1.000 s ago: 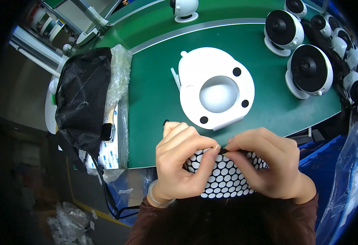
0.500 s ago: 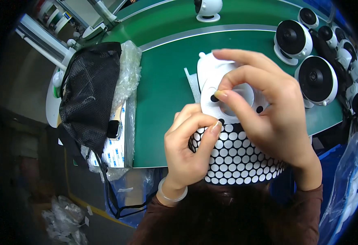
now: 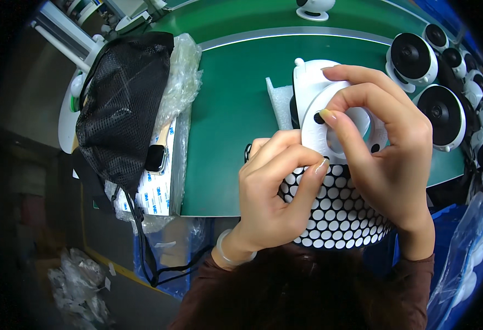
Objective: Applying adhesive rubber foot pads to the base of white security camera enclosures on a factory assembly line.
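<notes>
A white camera (image 3: 312, 75) lies at the table's near edge, its white ring-shaped base (image 3: 314, 137) facing up. My right hand (image 3: 390, 132) curls over the base, with its thumb and index finger pinched at a small black round pad (image 3: 318, 118) on the ring. Another black pad (image 3: 375, 148) shows on the ring's right side. My left hand (image 3: 280, 187) is pinched at the ring's lower edge, where something dark shows by the fingertips; whether they hold it is unclear. Beneath both hands curves a black sheet of white round stickers (image 3: 343, 225).
Several white cameras with black fronts (image 3: 441, 117) crowd the right side; another camera (image 3: 315, 9) stands at the back. Left are a black mesh bag (image 3: 123, 110), bubble wrap (image 3: 183, 71) and a smartwatch (image 3: 155, 158). White foam (image 3: 280, 104) lies beside the held camera.
The camera base and both hands sit further right in the picture, and the whole scene has shifted somewhat. The ring looks more tilted. Both hands keep their pinch.
</notes>
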Demonstrator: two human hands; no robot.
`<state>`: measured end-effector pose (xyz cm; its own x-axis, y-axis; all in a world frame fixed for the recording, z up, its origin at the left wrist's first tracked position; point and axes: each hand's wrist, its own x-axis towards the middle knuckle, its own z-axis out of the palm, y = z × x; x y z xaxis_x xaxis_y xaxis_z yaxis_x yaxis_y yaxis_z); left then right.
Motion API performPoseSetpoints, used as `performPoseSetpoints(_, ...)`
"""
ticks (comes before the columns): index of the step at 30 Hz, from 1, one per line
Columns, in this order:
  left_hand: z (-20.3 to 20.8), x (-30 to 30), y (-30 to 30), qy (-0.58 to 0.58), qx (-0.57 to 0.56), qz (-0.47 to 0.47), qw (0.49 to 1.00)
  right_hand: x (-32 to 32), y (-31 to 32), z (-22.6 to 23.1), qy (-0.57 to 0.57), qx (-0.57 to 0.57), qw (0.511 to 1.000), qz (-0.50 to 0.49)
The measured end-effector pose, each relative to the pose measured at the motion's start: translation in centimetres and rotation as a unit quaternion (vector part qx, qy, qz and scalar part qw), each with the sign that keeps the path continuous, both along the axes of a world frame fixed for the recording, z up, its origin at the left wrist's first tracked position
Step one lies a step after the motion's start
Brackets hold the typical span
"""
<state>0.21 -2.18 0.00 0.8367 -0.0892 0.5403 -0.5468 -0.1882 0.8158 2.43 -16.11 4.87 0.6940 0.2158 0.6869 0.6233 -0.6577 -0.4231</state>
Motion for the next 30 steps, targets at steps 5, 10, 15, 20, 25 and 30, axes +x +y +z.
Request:
performPoseSetpoints(5, -0.4, 0.1, 0.4, -0.024, 0.003, 0.006, 1.0, 0.0, 0.0, 0.5, -0.017, -0.042, 0.999, 0.007)
performPoseSetpoints(10, -0.1, 0.0, 0.4, -0.02, -0.003, -0.001, 1.0, 1.2, -1.2, 2.2, 0.207, 0.11, 0.966, 0.111)
performPoseSetpoints(15, -0.3, 0.8, 0.4, -0.026, 0.016, -0.018, 0.999, 3.1, -1.8, 3.1, 0.244, -0.017, 0.957, 0.158)
performPoseSetpoints(20, 0.9, 0.1, 1.4, -0.031, 0.063, -0.042, 0.997, 4.3, -1.9, 5.4, 0.251, -0.195, 0.915, 0.249)
performPoseSetpoints(25, 0.9, 0.0, 3.5, 0.003, -0.052, -0.036, 0.998, 9.3, -1.8, 8.9, 0.424, -0.119, 0.892, 0.103)
performPoseSetpoints(30, 0.3, -0.3, 5.0, 0.08, -0.083, 0.044, 0.992, 19.1, 0.0, 8.7, 0.311, -0.125, 0.942, -0.02)
